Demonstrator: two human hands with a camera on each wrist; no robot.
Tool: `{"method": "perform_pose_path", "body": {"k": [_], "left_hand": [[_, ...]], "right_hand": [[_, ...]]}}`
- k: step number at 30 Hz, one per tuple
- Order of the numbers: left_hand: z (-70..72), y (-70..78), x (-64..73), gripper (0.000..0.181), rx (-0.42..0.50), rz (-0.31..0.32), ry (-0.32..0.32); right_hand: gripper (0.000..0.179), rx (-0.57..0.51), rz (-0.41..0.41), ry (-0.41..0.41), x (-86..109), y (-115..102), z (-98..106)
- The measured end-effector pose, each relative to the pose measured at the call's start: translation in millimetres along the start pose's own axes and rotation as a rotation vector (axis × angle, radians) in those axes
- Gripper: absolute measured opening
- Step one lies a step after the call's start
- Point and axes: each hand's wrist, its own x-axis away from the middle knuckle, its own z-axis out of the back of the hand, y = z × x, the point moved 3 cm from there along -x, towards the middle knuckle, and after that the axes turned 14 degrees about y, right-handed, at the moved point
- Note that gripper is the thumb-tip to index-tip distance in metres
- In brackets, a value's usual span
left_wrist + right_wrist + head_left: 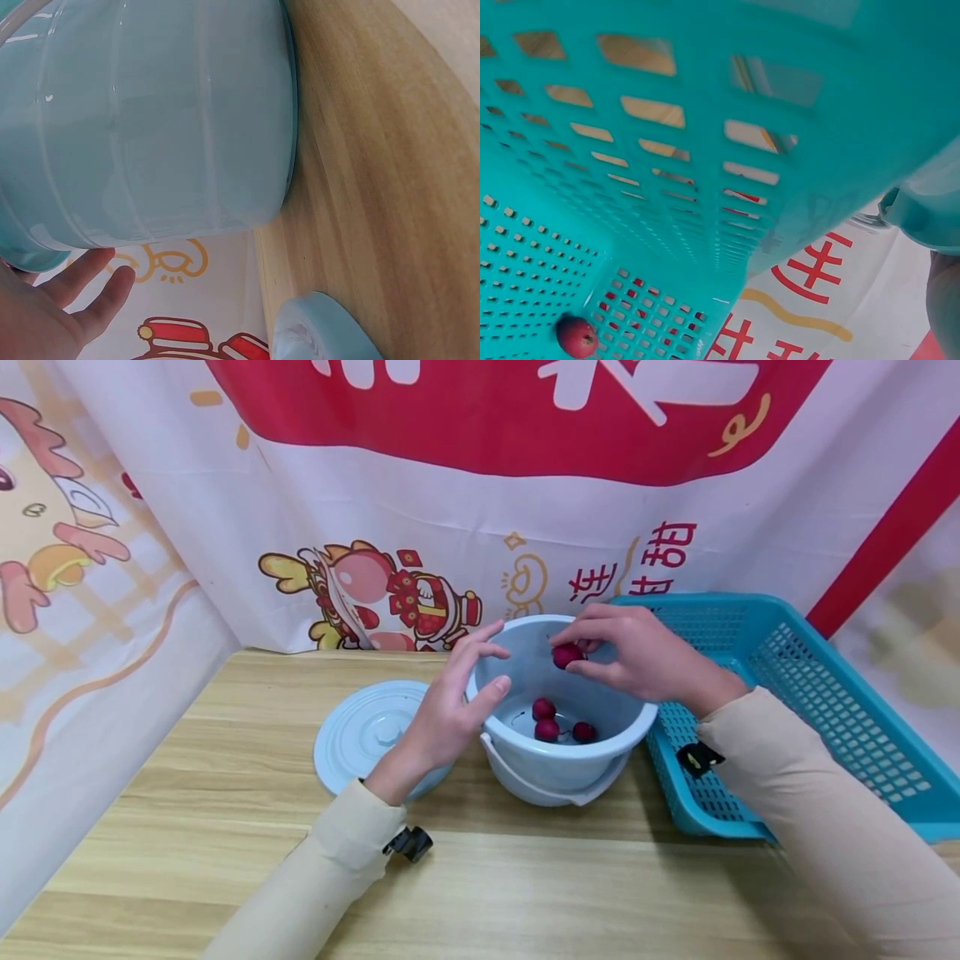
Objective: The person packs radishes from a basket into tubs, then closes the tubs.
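Note:
My right hand (630,647) pinches a small round dark-red radish (567,655) between thumb and fingers, over the mouth of a light-blue bucket (506,764). Inside, several radishes (547,730) with thin tails lie on the bottom. My left hand (457,702) is at the bucket's left rim, thumb and fingers spread and loosely bent, holding nothing. The left wrist view shows this hand (52,319) beside the bucket's side wall (150,127). Only a sliver of my right hand (946,307) shows at the right wrist view's edge.
A teal perforated basket (847,693) stands right of the bucket, under my right forearm; one radish (577,337) lies in it. Left of the bucket, a round light-blue lid (348,727) lies on the wooden table (187,827). A printed cloth (450,502) hangs behind.

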Motion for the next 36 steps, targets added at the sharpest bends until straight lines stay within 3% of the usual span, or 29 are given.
{"method": "perform_pose_path", "body": {"k": [10, 26, 29, 36], "left_hand": [[0.6, -0.9, -1.0, 0.050, 0.004, -0.007, 0.000], [0.6, -0.8, -0.4, 0.049, 0.008, 0.002, -0.002], [0.9, -0.3, 0.3, 0.049, 0.008, 0.005, -0.003], [2.1, 0.4, -0.2, 0.049, 0.005, 0.000, 0.000]], "right_hand": [[0.030, 0.001, -0.018, -0.012, -1.8, 0, -1], [0.032, -0.127, -0.027, 0.102, 2.1, 12, -2], [0.032, -0.217, -0.082, 0.135, 4.5, 18, -1], [0.034, -0.448, -0.292, 0.207, 9.4, 36, 10]]}}
